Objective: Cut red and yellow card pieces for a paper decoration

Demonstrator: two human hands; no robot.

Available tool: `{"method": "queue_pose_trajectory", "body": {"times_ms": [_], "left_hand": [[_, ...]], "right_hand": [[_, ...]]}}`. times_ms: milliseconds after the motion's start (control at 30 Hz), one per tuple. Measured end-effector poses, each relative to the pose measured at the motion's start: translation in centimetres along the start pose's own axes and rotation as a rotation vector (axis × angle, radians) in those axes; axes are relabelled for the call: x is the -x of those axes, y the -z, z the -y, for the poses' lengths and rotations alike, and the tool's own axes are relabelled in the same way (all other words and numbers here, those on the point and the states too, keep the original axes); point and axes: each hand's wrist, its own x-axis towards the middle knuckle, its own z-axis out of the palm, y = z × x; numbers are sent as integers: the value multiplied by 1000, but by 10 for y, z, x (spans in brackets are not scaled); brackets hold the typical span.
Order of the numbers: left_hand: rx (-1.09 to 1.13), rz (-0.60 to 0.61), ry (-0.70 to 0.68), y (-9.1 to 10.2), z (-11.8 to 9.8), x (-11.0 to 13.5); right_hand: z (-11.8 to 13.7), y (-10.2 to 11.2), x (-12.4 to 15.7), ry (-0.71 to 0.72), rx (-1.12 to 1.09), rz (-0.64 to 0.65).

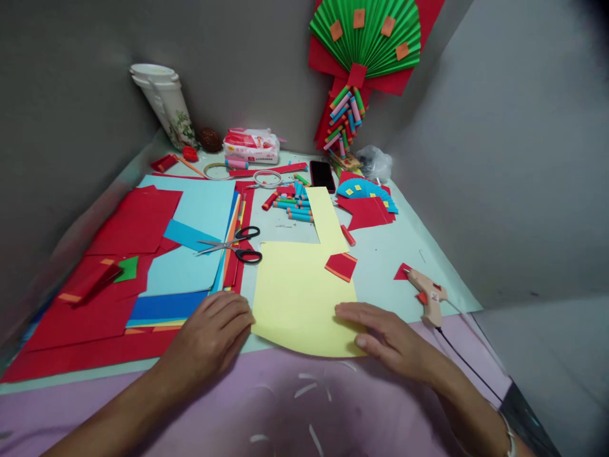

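A pale yellow sheet of paper [299, 292] with a narrow strip running up from it lies flat on the table in front of me. My left hand [209, 333] rests knuckles-up at the sheet's lower left edge, fingers curled and touching the paper's edge. My right hand [387, 336] lies flat on the sheet's lower right corner, fingers stretched out and pressing it down. A small red paper piece with an orange edge [341, 265] sits on the sheet's upper right.
Black-handled scissors [235, 244] lie on stacked red and blue sheets [185, 254] at left. A glue gun [428, 295] with a cord lies at right. Rolled paper tubes [292, 203], a phone [322, 175], tape, tissues and cups stand farther back. A green paper fan [365, 35] leans on the wall.
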Motion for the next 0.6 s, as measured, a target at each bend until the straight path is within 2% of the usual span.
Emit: {"method": "queue_pose_trajectory", "body": {"times_ms": [200,300,367,467,600], "left_hand": [[-8,-28,-12,1,1,2],[-23,-30,-14,1,1,5],[-17,-27,-7,0,2,7],[3,-12,3,-3,4,11],[21,-1,31,-5,6,13]], "right_hand": [[-32,5,-40,-82,123,-166],[-41,9,-47,-115,228,-283],[-41,12,-39,-102,244,-282],[-35,14,-15,-32,217,-209],[-26,4,12,-3,155,-208]]}}
